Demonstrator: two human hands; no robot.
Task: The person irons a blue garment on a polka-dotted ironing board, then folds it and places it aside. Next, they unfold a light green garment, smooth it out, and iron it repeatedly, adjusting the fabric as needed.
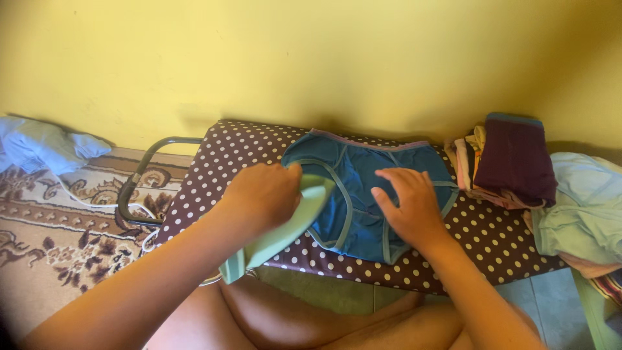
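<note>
As hands (337,201) touch: smooth blue briefs (363,194)

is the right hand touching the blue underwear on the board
Touching. The head view shows the right hand lying flat, fingers spread, pressed on the blue underwear with no gap.

A polka-dot ironing board (220,162) carries blue underwear (363,194) and folded clothes (512,162).

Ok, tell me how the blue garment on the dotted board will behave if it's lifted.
The blue garment looks thin and lies flat with soft creases, so it would probably droop limply. It likely weighs little. The right hand pressing it suggests it could slide on the board.
</note>
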